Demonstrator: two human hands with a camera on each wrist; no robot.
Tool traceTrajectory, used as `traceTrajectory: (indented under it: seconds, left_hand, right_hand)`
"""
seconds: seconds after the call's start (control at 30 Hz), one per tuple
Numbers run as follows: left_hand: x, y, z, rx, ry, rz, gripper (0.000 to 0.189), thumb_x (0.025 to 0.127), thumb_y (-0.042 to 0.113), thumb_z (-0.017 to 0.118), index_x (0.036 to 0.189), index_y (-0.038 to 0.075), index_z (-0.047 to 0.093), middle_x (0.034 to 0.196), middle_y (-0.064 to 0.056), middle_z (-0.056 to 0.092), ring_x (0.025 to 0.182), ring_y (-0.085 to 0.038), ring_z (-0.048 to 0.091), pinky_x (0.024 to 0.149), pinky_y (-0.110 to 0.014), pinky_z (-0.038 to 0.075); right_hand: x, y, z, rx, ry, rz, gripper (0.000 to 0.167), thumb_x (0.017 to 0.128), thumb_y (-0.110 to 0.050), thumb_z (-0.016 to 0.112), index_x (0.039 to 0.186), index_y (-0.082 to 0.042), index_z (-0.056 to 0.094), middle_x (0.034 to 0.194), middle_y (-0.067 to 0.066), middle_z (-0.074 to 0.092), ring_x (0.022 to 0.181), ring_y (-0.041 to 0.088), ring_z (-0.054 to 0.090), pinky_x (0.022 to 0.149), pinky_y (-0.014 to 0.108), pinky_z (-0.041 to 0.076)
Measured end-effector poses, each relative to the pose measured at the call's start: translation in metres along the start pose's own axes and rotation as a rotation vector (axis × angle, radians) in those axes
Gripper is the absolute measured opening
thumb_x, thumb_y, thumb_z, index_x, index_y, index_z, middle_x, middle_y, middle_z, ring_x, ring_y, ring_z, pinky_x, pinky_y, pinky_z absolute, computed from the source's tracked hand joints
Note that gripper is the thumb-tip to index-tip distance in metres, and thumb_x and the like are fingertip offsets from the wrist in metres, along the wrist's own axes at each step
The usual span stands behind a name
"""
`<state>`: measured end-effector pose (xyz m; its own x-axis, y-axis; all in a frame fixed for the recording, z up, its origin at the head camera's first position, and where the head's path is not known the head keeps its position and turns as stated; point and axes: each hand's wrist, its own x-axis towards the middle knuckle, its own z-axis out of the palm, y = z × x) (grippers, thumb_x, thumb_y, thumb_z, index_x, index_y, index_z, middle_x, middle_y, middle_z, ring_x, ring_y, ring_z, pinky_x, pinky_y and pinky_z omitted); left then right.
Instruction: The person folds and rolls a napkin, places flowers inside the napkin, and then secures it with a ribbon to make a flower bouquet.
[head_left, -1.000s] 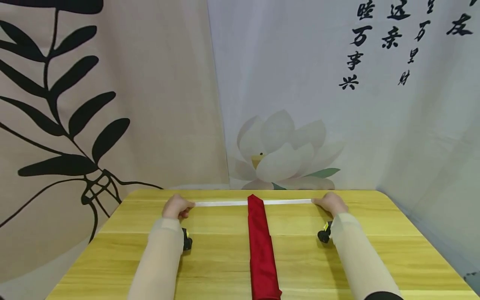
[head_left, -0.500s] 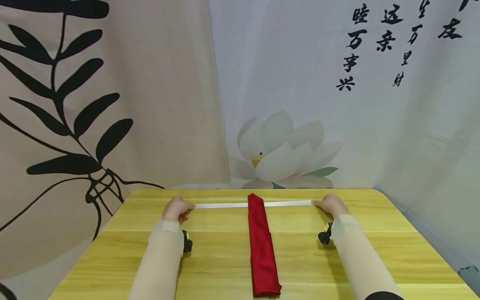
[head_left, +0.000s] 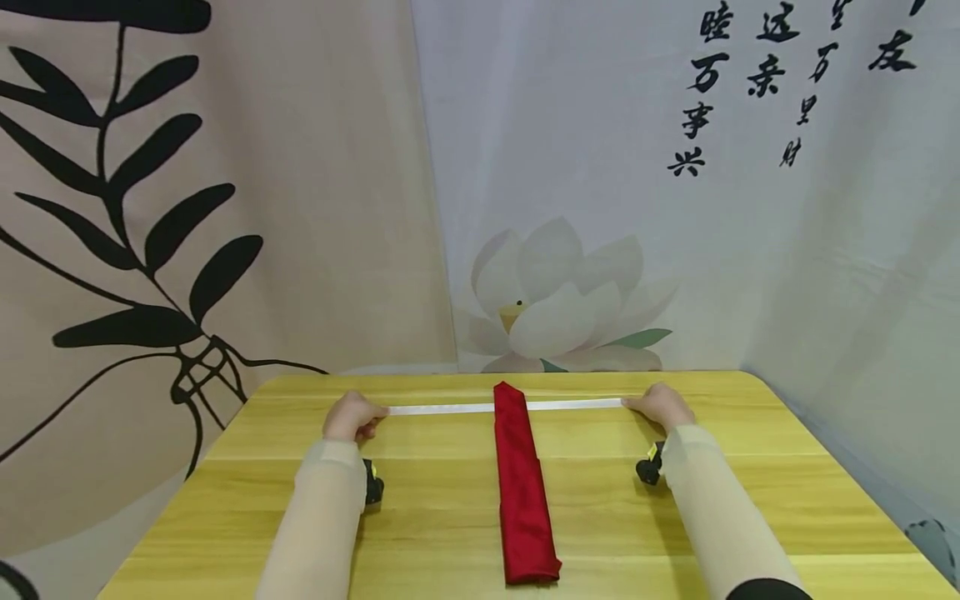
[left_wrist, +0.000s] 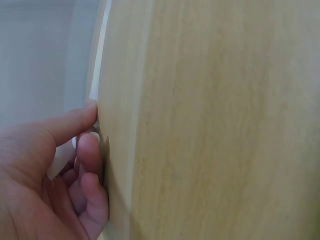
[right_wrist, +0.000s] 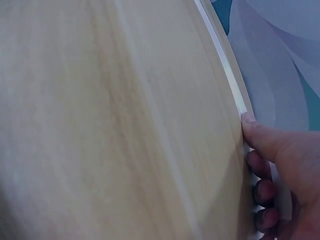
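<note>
A narrow white ribbon (head_left: 442, 409) stretches straight from side to side near the table's far edge. My left hand (head_left: 354, 417) pinches one end between thumb and fingers; in the left wrist view, part of the ribbon's tail (left_wrist: 60, 162) shows inside the palm. At the other end, my right hand (head_left: 662, 407) pinches the ribbon (right_wrist: 226, 67) with the thumb on top and the other fingers curled below. A long folded red cloth (head_left: 522, 492) lies lengthwise between the hands. Its far end covers the middle of the ribbon.
The wooden table (head_left: 427, 500) spreads under both forearms. Behind its far edge hangs a pale curtain (head_left: 337, 208) printed with leaves, a lotus and writing. A small black device (head_left: 648, 465) sits at the right wrist, another (head_left: 373, 483) at the left.
The head view has shifted slightly, bringing the red cloth's near end into sight. Both hands keep their hold on the ribbon, with no visible movement over the table.
</note>
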<state>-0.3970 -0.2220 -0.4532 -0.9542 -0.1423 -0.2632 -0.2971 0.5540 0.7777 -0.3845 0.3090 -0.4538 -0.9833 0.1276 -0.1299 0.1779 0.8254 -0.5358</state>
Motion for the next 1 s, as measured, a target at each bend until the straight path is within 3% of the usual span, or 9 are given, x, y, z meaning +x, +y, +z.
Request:
traceTrajectory:
  seconds: [0.2, 0.43, 0.67, 0.87, 1.0]
  left_hand:
    - [-0.004, 0.003, 0.001, 0.067, -0.017, 0.000, 0.031, 0.091, 0.026, 0.068, 0.073, 0.001, 0.066, 0.054, -0.001, 0.053, 0.045, -0.011, 0.049, 0.043, -0.023, 0.037]
    - [-0.009, 0.003, 0.001, 0.067, -0.012, 0.000, 0.030, 0.091, 0.026, 0.068, 0.072, 0.003, 0.065, 0.054, -0.001, 0.052, 0.045, -0.011, 0.047, 0.042, -0.024, 0.034]
    - [-0.012, -0.002, 0.004, 0.054, -0.025, -0.011, 0.030, 0.090, 0.025, 0.069, 0.071, 0.002, 0.066, 0.051, -0.001, 0.048, 0.042, -0.012, 0.039, 0.042, -0.027, 0.036]
    - [-0.015, -0.007, 0.003, 0.111, -0.019, 0.013, 0.033, 0.090, 0.028, 0.069, 0.065, 0.006, 0.065, 0.049, 0.000, 0.047, 0.042, -0.012, 0.040, 0.043, -0.027, 0.036]
    - [-0.019, -0.008, 0.002, 0.136, -0.014, 0.027, 0.033, 0.089, 0.027, 0.069, 0.065, 0.006, 0.065, 0.048, 0.000, 0.047, 0.042, -0.012, 0.041, 0.044, -0.027, 0.036]
  right_hand:
    - [-0.001, 0.005, -0.003, -0.007, -0.004, -0.006, 0.044, 0.091, -0.044, 0.064, 0.066, -0.012, 0.045, 0.065, 0.003, 0.040, 0.061, 0.019, 0.038, 0.060, 0.035, 0.035]
    - [-0.004, 0.008, -0.005, 0.001, -0.012, -0.025, 0.048, 0.090, -0.043, 0.065, 0.060, -0.015, 0.040, 0.059, -0.001, 0.035, 0.056, 0.016, 0.034, 0.058, 0.033, 0.033]
    - [-0.009, 0.010, -0.004, 0.015, -0.027, -0.006, 0.042, 0.091, -0.041, 0.065, 0.067, -0.010, 0.050, 0.066, 0.004, 0.046, 0.061, 0.020, 0.043, 0.061, 0.036, 0.038]
    - [-0.011, 0.014, -0.001, 0.012, -0.025, -0.014, 0.043, 0.090, -0.042, 0.065, 0.065, -0.011, 0.050, 0.062, 0.002, 0.044, 0.058, 0.019, 0.041, 0.060, 0.035, 0.037]
    - [-0.017, 0.013, -0.004, 0.014, -0.030, -0.023, 0.040, 0.091, -0.041, 0.065, 0.075, -0.004, 0.058, 0.072, 0.008, 0.053, 0.064, 0.021, 0.047, 0.063, 0.037, 0.041]
